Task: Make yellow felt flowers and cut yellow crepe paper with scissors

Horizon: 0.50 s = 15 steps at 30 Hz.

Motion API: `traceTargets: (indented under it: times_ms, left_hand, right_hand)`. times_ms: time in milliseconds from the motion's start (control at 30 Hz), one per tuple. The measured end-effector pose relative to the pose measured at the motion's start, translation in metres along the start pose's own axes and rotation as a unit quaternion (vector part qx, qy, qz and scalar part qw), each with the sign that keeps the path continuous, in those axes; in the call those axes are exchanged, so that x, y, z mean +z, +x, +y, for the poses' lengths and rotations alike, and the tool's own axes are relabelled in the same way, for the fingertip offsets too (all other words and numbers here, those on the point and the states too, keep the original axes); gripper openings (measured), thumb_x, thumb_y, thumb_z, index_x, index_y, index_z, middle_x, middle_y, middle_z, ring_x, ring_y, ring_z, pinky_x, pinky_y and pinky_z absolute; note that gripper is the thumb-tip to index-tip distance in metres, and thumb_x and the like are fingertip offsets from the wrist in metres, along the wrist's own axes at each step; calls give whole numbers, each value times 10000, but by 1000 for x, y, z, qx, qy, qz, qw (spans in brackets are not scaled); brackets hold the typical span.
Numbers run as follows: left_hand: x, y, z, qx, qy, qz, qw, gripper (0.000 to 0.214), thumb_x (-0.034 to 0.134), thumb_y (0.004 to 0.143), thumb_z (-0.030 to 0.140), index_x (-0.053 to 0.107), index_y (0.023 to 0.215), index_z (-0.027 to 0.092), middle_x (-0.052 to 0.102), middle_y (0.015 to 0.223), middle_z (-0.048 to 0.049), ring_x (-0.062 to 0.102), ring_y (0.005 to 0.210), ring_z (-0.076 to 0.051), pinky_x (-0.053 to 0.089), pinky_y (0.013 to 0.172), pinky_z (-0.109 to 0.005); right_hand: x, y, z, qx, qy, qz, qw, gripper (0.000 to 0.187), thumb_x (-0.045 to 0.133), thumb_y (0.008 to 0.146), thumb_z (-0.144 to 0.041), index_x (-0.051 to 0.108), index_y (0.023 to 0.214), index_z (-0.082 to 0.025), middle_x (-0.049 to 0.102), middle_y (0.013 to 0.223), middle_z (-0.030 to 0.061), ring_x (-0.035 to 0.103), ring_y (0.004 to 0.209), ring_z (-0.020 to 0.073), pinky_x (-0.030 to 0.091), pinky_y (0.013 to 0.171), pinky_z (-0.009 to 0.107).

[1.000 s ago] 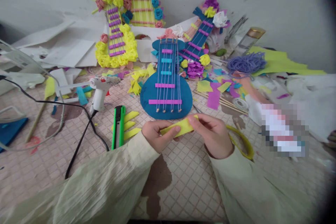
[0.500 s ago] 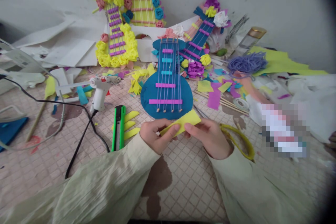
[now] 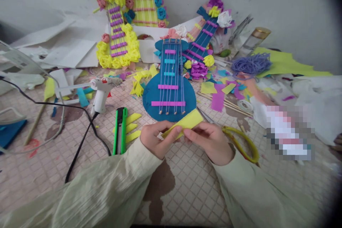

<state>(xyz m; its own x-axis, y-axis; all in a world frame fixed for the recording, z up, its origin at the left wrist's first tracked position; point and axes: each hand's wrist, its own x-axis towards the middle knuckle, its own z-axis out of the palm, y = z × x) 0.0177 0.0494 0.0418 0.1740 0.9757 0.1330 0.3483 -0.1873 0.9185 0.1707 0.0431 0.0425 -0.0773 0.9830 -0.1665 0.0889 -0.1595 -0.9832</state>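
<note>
Between both hands is a strip of yellow paper, tilted up to the right. My left hand pinches its lower left end between thumb and fingers. Close beside it, my right hand grips the lower edge, with the thumb on the near face; some fingertips are hidden behind the paper. Just beyond lies a blue paper guitar with strings and pink and light-blue bars. A green utility knife rests left of my left hand, beside several pointed yellow paper pieces.
A white glue gun with a black cord stands at the left. Yellow-handled pliers or scissors lie by my right wrist. Purple yarn, wooden sticks and paper scraps are at the right. Decorated guitars lean along the wall.
My right hand has shifted slightly left along the yellow paper, its thumb now closer to my left thumb. The paper has tilted a little more steeply.
</note>
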Motion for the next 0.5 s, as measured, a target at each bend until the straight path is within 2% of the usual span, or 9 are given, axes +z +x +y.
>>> traceTargets:
  times_ms: [167, 500]
  left_hand:
    - [0, 0, 0, -9, -9, 0, 1000, 230, 550, 748, 302, 618, 579, 161, 622, 487, 15, 519, 449, -80, 400, 479, -189]
    - [-1, 1, 2, -47, -34, -10, 998, 272, 548, 747, 330, 592, 541, 158, 617, 482, 13, 526, 441, -79, 414, 475, -187]
  right_hand:
    - [-3, 2, 6, -37, 47, 10, 998, 183, 652, 683, -287, 599, 547, -176, 579, 503, -29, 507, 483, 84, 418, 494, 217]
    - [-13, 10, 10, -46, 159, 115, 980, 65, 662, 680, -266, 661, 671, -202, 584, 548, -28, 475, 470, 84, 386, 476, 237]
